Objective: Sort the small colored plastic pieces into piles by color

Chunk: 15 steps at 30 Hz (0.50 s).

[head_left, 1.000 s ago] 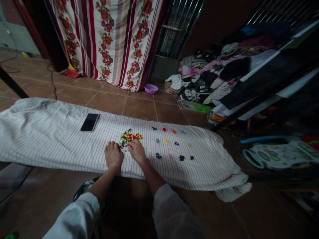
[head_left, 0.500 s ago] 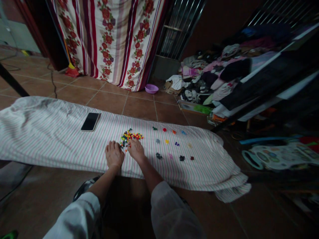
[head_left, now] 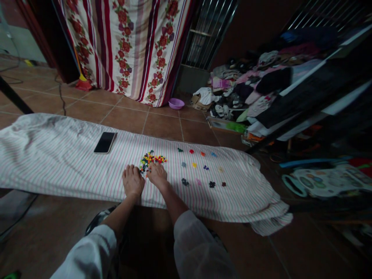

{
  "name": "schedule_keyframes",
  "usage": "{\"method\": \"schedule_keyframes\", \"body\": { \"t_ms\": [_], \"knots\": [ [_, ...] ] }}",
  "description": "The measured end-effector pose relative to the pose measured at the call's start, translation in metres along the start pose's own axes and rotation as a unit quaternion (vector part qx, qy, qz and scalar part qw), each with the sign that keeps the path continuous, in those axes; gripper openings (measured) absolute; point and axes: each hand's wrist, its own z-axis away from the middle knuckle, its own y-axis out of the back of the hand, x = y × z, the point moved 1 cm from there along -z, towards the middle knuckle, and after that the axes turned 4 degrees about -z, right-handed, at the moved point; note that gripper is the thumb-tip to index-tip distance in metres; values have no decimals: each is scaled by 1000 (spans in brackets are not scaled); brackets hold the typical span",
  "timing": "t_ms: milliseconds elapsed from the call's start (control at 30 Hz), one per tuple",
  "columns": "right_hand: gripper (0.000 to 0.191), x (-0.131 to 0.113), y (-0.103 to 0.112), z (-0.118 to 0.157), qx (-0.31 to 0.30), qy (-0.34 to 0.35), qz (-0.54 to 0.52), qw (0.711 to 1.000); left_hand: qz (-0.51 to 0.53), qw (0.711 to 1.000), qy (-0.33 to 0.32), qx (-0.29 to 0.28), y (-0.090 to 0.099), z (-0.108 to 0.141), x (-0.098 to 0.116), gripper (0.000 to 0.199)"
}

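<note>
The person's right hand (head_left: 157,173) reaches into the near edge of a loose pile of small coloured pieces (head_left: 151,158) on the cloth-covered counter (head_left: 72,162), and picking among them appears to be the step in hand; whether its bent fingers are clamped on a piece cannot be told. The left hand (head_left: 133,181) rests palm down just beside the pile, fingers stretched out, while small clusters (head_left: 194,165) lie in three rows to the right. The next move seems to call for a fine pinch that leaves neighbouring pieces undisturbed.
</note>
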Motion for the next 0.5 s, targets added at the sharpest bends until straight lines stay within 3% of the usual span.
{"method": "schedule_keyframes", "body": {
  "t_ms": [300,500],
  "knots": [
    [33,-14,-1,-4,-4,-57,20,998,8,1000,7,-4,1,0,1,24],
    [24,-9,-2,-1,18,-29,-10,999,20,1000,6,1,3,0,1,23]
  ]
}}
